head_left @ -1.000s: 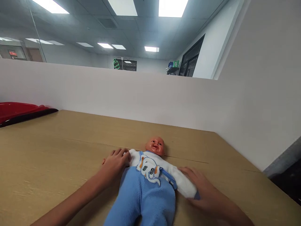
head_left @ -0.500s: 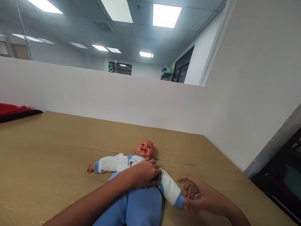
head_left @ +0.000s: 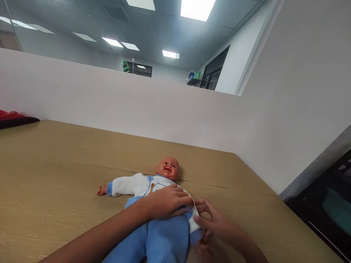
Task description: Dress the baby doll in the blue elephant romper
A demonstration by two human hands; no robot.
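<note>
Doll (head_left: pixel 164 232) lies face-up on table (head_left: pixel 65 182). Left hand (head_left: pixel 168 202) lies across doll's front, fingers curled; cannot tell whether pinching. Right hand (head_left: pixel 215 222) touches white sleeve (head_left: pixel 193 224), thumb and forefinger there; grip unclear.

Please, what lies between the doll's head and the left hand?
In the head-camera view, part of the white top lies between the doll's head and the left hand.

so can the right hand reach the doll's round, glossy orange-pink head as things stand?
Probably yes: the right hand is at the fuzzy white, blue-cuffed fabric sleeve, and the way past it to the head looks free. The left hand lies lower, across the doll.
</note>
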